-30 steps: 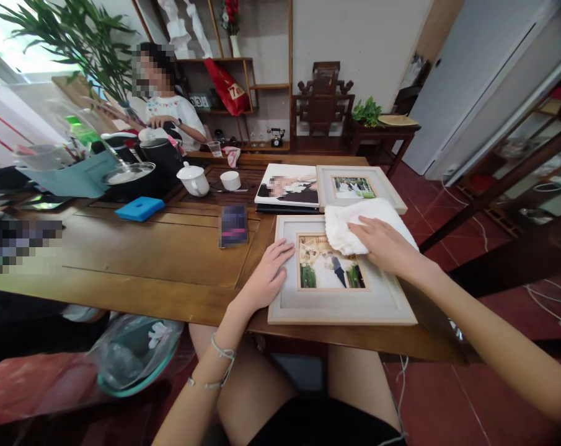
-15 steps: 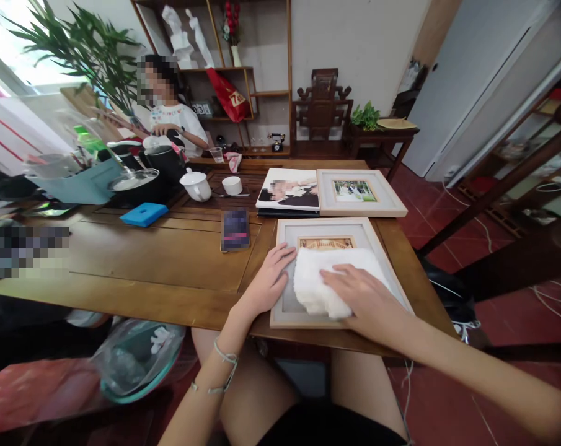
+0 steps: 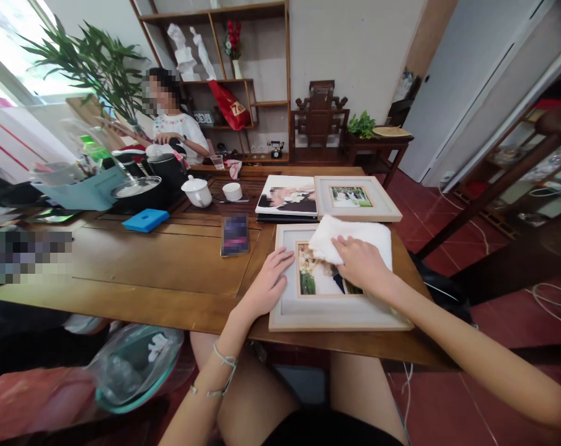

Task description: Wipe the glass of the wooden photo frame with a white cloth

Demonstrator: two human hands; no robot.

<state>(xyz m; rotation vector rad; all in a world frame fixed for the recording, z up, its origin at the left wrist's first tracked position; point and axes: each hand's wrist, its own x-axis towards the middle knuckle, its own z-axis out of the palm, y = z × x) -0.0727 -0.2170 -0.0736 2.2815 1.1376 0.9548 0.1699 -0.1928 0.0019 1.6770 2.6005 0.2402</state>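
Observation:
A picture frame (image 3: pixel 287 313) with a pale wooden border lies flat at the table's front edge, a photo (image 3: pixel 307 282) showing in its middle. Along its left side rests my left hand (image 3: pixel 269 284), fingers stretched out and touching the border. My right hand (image 3: pixel 361 263) presses a folded white cloth (image 3: pixel 371 234) onto the frame's upper right part, fingers bent over it. The cloth and this hand hide part of the photo and the frame's upper right corner.
Behind lie a second photo frame (image 3: pixel 387 199) and a photo album (image 3: pixel 287 197). A phone (image 3: pixel 235 235), blue block (image 3: pixel 145 220), white teapot (image 3: pixel 197 191) and cup (image 3: pixel 232 191) stand leftward. A person (image 3: pixel 180 127) sits across the table (image 3: pixel 168 266). A lined bin (image 3: pixel 136 371) is below.
My right hand has moved the white cloth away from me, up the frame, uncovering the photo's lower part. My left hand stays on the frame's left side.

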